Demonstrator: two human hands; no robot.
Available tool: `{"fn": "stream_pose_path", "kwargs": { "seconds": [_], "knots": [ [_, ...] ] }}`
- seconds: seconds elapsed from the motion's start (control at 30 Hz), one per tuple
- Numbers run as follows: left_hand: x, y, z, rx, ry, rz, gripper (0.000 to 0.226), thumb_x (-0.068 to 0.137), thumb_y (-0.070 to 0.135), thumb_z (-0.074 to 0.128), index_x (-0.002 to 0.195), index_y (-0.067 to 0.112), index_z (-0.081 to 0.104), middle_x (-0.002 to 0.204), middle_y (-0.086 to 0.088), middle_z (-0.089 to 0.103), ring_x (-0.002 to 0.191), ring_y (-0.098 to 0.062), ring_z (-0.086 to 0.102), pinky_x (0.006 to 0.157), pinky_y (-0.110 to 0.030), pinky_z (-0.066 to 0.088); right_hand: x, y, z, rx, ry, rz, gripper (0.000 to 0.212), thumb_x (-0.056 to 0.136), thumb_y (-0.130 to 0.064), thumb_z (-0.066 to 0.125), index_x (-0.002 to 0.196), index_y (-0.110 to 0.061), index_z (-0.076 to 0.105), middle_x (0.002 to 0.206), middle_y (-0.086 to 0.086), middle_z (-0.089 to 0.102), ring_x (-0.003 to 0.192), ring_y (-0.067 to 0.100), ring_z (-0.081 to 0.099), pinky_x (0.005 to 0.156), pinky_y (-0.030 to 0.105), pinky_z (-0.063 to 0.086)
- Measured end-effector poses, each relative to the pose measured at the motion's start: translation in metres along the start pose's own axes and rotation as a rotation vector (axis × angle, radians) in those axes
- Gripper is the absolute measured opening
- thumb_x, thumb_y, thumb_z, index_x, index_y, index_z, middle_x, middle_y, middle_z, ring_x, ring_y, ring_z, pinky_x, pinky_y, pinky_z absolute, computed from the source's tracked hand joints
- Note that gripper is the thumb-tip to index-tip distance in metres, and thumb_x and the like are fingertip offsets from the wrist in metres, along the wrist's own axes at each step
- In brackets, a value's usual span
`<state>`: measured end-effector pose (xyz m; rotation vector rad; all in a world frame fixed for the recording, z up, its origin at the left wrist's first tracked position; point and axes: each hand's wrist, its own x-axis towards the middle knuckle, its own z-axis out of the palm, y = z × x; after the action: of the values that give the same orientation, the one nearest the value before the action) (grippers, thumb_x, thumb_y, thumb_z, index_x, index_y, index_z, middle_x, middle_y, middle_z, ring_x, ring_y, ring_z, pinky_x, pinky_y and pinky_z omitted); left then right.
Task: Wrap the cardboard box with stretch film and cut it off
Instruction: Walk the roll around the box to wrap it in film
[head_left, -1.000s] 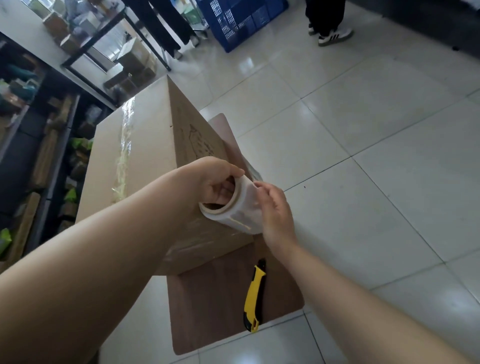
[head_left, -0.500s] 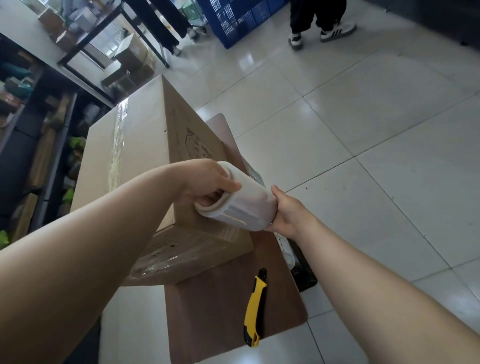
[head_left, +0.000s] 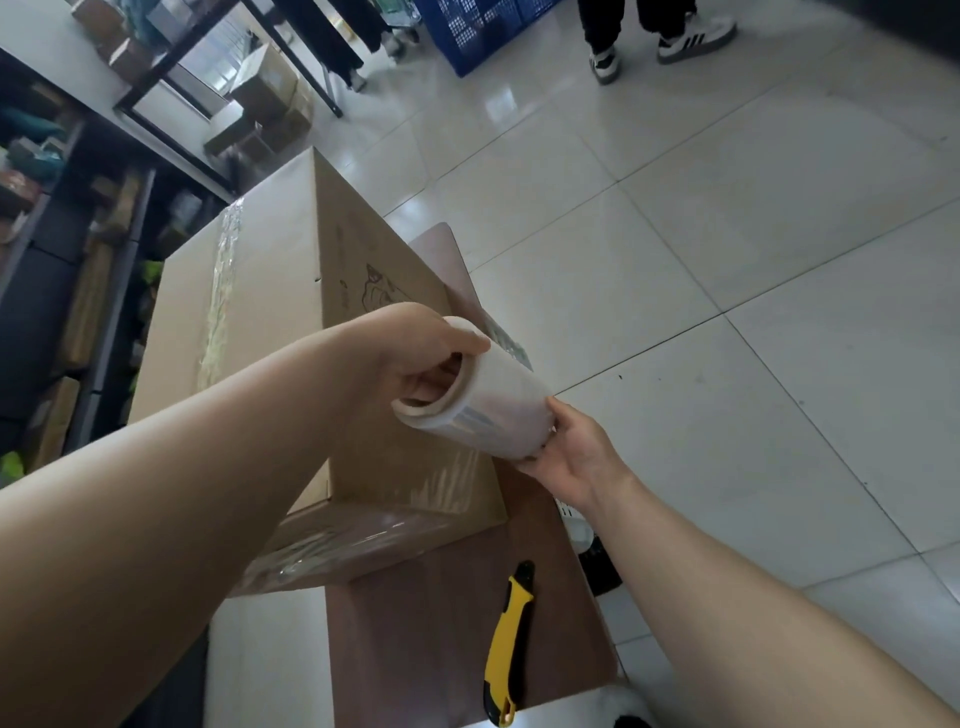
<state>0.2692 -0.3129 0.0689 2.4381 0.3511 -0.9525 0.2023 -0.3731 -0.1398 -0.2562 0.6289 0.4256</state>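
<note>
1. Moved: roll (head_left: 483, 410) has turned from end-on to lengthwise across the box's corner. My right hand (head_left: 576, 457) has slid from its side to its far end.
2. Left hand (head_left: 415, 353): fingers hooked inside the core, thumb over the rim, gripping the roll.
3. Right hand: cupped round the far end, holding it.
4. Roll position: in the air, just beside the box's (head_left: 270, 291) near right corner, above the board (head_left: 426, 623).
5. Film (head_left: 332, 540): already banded round the box's lower part.
6. Step advice: I judge the wrap is under way. Let the core spin on my fingers, keep the film taut, and overlap each pass.
7. Knife (head_left: 509, 639): lying on the board, untouched, near for the cut.
8. Box: closed, top seam taped, contents hidden.
9. Crate (head_left: 483, 31): blue, on the floor well apart, contents not discernible.
</note>
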Motion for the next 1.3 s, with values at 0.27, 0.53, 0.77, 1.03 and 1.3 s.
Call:
{"fn": "stream_pose_path", "kwargs": {
  "seconds": [0.27, 0.53, 0.77, 1.03, 1.3],
  "knots": [
    [0.019, 0.007, -0.026, 0.677, -0.014, 0.235, 0.042, 0.085, 0.042, 0.065, 0.056, 0.015, 0.05, 0.058, 0.0, 0.046, 0.052, -0.015, 0.04, 0.058, -0.027, 0.036, 0.031, -0.035, 0.017, -0.078, 0.017, -0.012, 0.054, 0.103, -0.048, 0.027, 0.122, -0.011, 0.061, 0.107, 0.013, 0.067, 0.097, 0.027, 0.063, 0.081, 0.04, 0.052],
    [0.048, 0.017, -0.037, 0.031, -0.13, 0.034, 0.051, 0.079, 0.05, 0.069, 0.092, 0.0, 0.067, 0.072, -0.008, 0.065, 0.061, -0.021, 0.063, 0.055, -0.025, 0.05, 0.053, -0.044, 0.024, -0.041, -0.011, -0.043, 0.043, 0.101, -0.038, 0.041, 0.131, -0.013, 0.058, 0.109, 0.011, 0.07, 0.094, 0.03, 0.067, 0.073, 0.04, 0.055],
    [0.073, 0.026, -0.043, -0.002, -0.178, 0.032, 0.037, 0.098, 0.025, 0.048, 0.075, -0.004, 0.054, 0.04, -0.01, 0.04, 0.029, -0.01, 0.042, 0.034, -0.01, 0.036, 0.074, -0.06, 0.03, -0.035, 0.014, -0.107, 0.033, 0.098, -0.018, 0.036, 0.11, -0.003, 0.063, 0.1, 0.016, 0.065, 0.09, 0.029, 0.061, 0.085, 0.042, 0.047],
    [0.09, 0.038, -0.058, 0.757, -0.012, 0.22, 0.034, 0.08, 0.034, 0.071, 0.062, 0.014, 0.049, 0.061, 0.003, 0.042, 0.052, -0.012, 0.038, 0.05, -0.023, 0.032, 0.113, -0.099, 0.055, -0.184, -0.042, 0.097, 0.057, 0.103, -0.046, 0.03, 0.123, -0.004, 0.063, 0.122, 0.018, 0.067, 0.103, 0.031, 0.066, 0.089, 0.042, 0.052],
    [0.132, 0.055, -0.076, -0.423, 0.05, -0.187, 0.046, 0.082, 0.048, 0.067, 0.095, 0.004, 0.065, 0.098, -0.016, 0.07, 0.097, -0.03, 0.068, 0.097, -0.039, 0.048, 0.149, -0.108, 0.056, -0.067, -0.11, 0.123, 0.049, 0.099, -0.034, 0.043, 0.139, -0.007, 0.051, 0.136, 0.024, 0.057, 0.126, 0.042, 0.054, 0.105, 0.06, 0.041]
  ]
}}
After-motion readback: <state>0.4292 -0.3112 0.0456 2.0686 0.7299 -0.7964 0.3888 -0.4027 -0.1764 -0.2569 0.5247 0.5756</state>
